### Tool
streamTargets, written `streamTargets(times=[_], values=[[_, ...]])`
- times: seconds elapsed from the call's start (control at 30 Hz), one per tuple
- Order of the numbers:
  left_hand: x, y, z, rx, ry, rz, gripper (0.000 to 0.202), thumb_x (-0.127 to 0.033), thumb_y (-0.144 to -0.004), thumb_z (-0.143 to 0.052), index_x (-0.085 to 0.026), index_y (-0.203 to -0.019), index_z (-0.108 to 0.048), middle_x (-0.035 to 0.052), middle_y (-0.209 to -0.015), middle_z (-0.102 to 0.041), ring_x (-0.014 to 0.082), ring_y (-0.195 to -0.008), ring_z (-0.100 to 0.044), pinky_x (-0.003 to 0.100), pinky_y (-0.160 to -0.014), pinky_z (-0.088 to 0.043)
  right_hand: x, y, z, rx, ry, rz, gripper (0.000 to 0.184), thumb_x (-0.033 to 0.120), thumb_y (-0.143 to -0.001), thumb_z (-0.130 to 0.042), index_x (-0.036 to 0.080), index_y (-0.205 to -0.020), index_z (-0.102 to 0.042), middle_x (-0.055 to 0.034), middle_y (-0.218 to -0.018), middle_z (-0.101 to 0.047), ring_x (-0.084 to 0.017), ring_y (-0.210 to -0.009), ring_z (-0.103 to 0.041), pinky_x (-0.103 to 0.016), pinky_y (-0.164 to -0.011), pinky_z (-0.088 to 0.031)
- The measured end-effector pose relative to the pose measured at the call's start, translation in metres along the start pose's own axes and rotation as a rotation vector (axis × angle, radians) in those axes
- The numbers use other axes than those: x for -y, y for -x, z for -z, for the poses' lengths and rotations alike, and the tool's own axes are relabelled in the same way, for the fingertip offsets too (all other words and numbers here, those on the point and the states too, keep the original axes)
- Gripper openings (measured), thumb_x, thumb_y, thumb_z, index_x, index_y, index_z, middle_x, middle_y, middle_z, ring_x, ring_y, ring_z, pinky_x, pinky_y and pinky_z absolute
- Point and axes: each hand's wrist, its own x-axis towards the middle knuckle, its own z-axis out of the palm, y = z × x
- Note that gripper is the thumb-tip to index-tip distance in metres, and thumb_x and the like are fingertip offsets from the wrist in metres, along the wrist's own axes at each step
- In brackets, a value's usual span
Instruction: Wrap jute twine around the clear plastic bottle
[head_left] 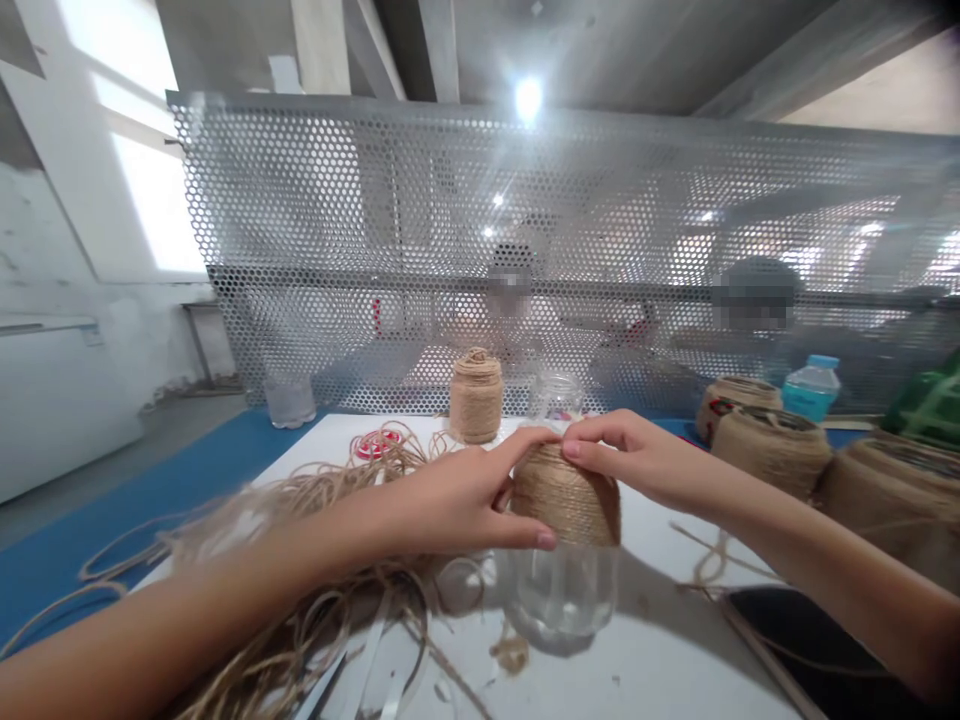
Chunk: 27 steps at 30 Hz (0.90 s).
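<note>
A clear glass jar (564, 590) stands upside down on the white table (660, 660), its upper half wound with brown jute twine (570, 495). My left hand (457, 500) grips the wrapped part from the left, thumb below and fingers on top. From the right, my right hand (637, 455) pinches the twine at the top of the jar with closed fingers. A loose heap of jute twine (315, 560) lies under my left forearm.
A fully wrapped jar (475, 397) and a bare glass jar (556, 397) stand behind. Several big twine spools (772, 445) line the right side beside a water bottle (811, 386). A perforated metal screen (525, 250) closes the far edge; people sit behind it. A dark tray (795, 650) lies front right.
</note>
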Motion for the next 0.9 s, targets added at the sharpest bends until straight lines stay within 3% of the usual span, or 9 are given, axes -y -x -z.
streamTargets(times=[0.13, 0.3, 0.63, 0.77, 0.9], values=[[0.005, -0.001, 0.002, 0.077, 0.064, 0.067, 0.088, -0.051, -0.073, -0.059, -0.024, -0.139, -0.008, -0.0057, -0.057, -0.045, 0.0111, -0.049, -0.044, 0.021, -0.046, -0.028, -0.003, 0.002, 0.010, 0.097, -0.059, 0.016, 0.029, 0.036, -0.086, -0.045, 0.014, -0.073, -0.060, 0.0001, -0.072, -0.054, -0.012, -0.070, -0.046, -0.025, -0.066, -0.034], [0.018, -0.003, 0.005, 0.126, 0.140, 0.118, 0.090, -0.051, -0.074, -0.058, -0.025, -0.139, -0.002, -0.0060, -0.062, -0.045, 0.0106, -0.053, -0.045, 0.021, -0.049, -0.030, -0.008, 0.002, 0.020, 0.190, -0.093, 0.037, 0.029, 0.035, -0.086, -0.045, 0.013, -0.070, -0.055, 0.0016, -0.068, -0.047, -0.010, -0.066, -0.042, -0.023, -0.063, -0.033], [0.033, -0.008, -0.002, 0.144, 0.206, 0.010, 0.089, -0.043, -0.076, -0.060, -0.027, -0.140, -0.001, -0.0073, -0.058, -0.041, 0.0086, -0.050, -0.038, 0.021, -0.050, -0.029, -0.012, 0.002, 0.027, 0.323, -0.091, 0.104, 0.031, 0.037, -0.088, -0.040, 0.012, -0.078, -0.055, 0.0000, -0.074, -0.047, -0.011, -0.071, -0.043, -0.023, -0.065, -0.035], [0.029, -0.008, -0.002, 0.122, 0.154, -0.027, 0.080, -0.046, -0.076, -0.058, -0.026, -0.139, -0.011, -0.0087, -0.055, -0.037, 0.0078, -0.048, -0.035, 0.020, -0.048, -0.026, -0.006, 0.005, 0.027, 0.270, 0.019, 0.128, 0.034, 0.040, -0.087, -0.040, 0.014, -0.073, -0.056, -0.0010, -0.073, -0.051, -0.013, -0.072, -0.046, -0.026, -0.067, -0.036], [0.019, -0.005, -0.004, 0.038, 0.078, -0.026, 0.078, -0.051, -0.073, -0.059, -0.026, -0.135, -0.021, -0.0097, -0.053, -0.033, 0.0074, -0.047, -0.032, 0.019, -0.046, -0.023, 0.005, 0.007, 0.017, 0.061, 0.274, 0.128, 0.035, 0.042, -0.086, -0.042, 0.016, -0.069, -0.057, -0.0015, -0.071, -0.054, -0.015, -0.074, -0.048, -0.031, -0.077, -0.034]])
